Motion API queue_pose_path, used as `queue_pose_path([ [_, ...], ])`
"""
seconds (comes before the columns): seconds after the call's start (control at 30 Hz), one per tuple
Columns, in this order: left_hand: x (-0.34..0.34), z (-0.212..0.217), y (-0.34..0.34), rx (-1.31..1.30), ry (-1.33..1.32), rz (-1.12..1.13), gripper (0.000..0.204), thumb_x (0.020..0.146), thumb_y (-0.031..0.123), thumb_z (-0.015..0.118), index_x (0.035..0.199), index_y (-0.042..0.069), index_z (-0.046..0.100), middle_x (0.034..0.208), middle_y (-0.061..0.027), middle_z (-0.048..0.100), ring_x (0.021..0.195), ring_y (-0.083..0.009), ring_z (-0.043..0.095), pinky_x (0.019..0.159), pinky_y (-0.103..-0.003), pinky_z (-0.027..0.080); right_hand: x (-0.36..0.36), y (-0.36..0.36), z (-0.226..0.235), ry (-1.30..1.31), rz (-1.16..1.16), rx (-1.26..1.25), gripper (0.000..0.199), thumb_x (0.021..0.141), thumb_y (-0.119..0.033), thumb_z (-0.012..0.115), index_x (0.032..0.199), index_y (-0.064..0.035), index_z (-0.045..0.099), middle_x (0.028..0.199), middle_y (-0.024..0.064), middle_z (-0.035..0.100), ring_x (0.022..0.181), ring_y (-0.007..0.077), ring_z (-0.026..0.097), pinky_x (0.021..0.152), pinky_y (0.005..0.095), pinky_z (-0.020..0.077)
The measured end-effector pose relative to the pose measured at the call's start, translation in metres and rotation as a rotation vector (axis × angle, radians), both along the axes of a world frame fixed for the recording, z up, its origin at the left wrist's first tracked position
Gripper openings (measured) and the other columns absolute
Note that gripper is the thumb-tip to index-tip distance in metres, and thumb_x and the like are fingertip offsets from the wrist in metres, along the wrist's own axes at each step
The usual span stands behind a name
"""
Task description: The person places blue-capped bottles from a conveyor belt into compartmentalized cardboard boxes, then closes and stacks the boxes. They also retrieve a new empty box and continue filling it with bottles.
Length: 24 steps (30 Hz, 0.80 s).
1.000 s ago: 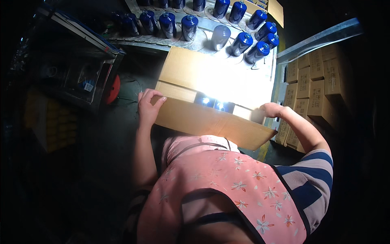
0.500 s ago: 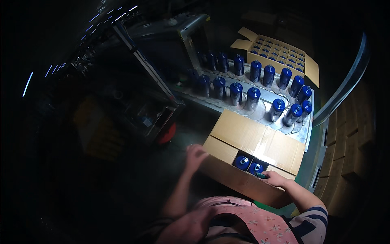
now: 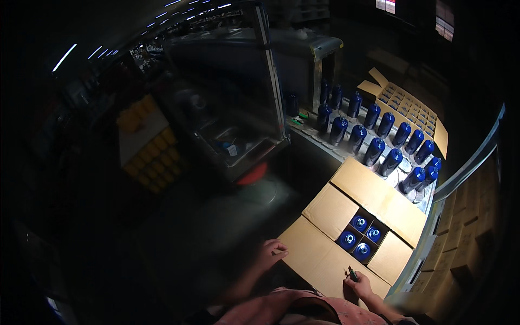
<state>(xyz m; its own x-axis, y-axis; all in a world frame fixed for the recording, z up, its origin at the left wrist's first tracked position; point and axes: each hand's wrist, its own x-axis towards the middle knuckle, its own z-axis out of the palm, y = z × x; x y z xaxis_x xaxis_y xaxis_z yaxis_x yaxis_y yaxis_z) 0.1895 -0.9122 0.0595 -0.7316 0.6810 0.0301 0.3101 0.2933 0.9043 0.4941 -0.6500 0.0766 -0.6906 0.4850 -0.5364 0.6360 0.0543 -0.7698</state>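
Four blue bottles [image 3: 348, 240] are seen in the head view, seated upright inside the brown carton [image 3: 331, 208], between its folded side flaps [image 3: 391, 254]. A small dark tool [image 3: 352, 273] is gripped in the right hand [image 3: 360, 285], over the carton's near flap [image 3: 322, 257]; nothing is held by the loosely curled left hand [image 3: 269, 254], beside the carton's left corner. If the tool slipped, cardboard could be gouged. Smooth, creased board is contrasted with glossy, round-shouldered bottles; standing bottles [image 3: 375, 151] are lined up beyond the carton.
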Motion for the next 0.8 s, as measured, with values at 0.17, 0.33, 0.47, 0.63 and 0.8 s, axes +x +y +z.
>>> queue_pose_path([
  [0.17, 0.006, -0.091, 0.031, -0.317, -0.48, -0.144, 0.053, 0.088, 0.036, 0.071, 0.119, -0.004, 0.056, 0.112, -0.0107, 0.064, 0.103, -0.0171, 0.06, 0.092, -0.031, 0.047, -0.008, -0.013, -0.067, 0.137, -0.321, 0.024, 0.021, 0.092, -0.014, 0.063, 0.075, -0.0106, 0.051, 0.066, -0.0068, 0.04, 0.062, 0.0057, 0.037, 0.055, 0.0246, 0.031],
  [0.33, 0.025, -0.097, 0.091, -0.283, -1.022, -0.268, 0.08, 0.086, 0.048, 0.069, 0.137, -0.007, 0.042, 0.132, -0.0198, 0.053, 0.12, -0.031, 0.055, 0.093, -0.04, 0.05, -0.008, -0.02, -0.081, 0.089, -0.474, -0.215, 0.011, 0.093, -0.016, 0.062, 0.085, -0.0086, 0.059, 0.071, -0.0036, 0.054, 0.058, 0.0066, 0.048, 0.047, 0.0232, 0.0379],
  [0.47, 0.026, -0.089, 0.159, -0.134, -1.185, -0.004, 0.114, 0.077, 0.064, 0.069, 0.147, -0.009, 0.018, 0.153, -0.0266, 0.024, 0.129, -0.0463, 0.043, 0.098, -0.047, 0.048, 0.0, 0.001, -0.05, 0.319, -0.551, -0.149, 0.013, 0.094, -0.019, 0.061, 0.087, -0.0073, 0.061, 0.063, -0.0035, 0.049, 0.053, 0.0065, 0.047, 0.046, 0.0232, 0.04],
  [0.63, 0.001, -0.089, 0.215, -0.272, -1.174, -0.109, 0.109, 0.08, 0.066, 0.065, 0.148, -0.006, 0.02, 0.154, -0.0271, 0.019, 0.121, -0.0445, 0.051, 0.096, -0.045, 0.05, 0.01, 0.093, -0.021, 0.412, -0.759, -0.109, 0.01, 0.096, -0.019, 0.059, 0.092, -0.0098, 0.06, 0.064, -0.0067, 0.045, 0.049, 0.0027, 0.039, 0.043, 0.0197, 0.0297],
  [0.8, -0.031, -0.047, 0.193, -0.34, -1.066, -0.302, 0.049, 0.099, 0.044, 0.051, 0.115, -0.001, 0.062, 0.107, -0.014, 0.071, 0.097, -0.0183, 0.067, 0.082, -0.03, 0.054, 0.043, 0.203, -0.024, 0.325, -0.943, 0.04, 0.012, 0.097, -0.023, 0.055, 0.093, -0.0138, 0.06, 0.066, -0.0061, 0.047, 0.049, 0.0014, 0.04, 0.04, 0.0187, 0.0284],
])
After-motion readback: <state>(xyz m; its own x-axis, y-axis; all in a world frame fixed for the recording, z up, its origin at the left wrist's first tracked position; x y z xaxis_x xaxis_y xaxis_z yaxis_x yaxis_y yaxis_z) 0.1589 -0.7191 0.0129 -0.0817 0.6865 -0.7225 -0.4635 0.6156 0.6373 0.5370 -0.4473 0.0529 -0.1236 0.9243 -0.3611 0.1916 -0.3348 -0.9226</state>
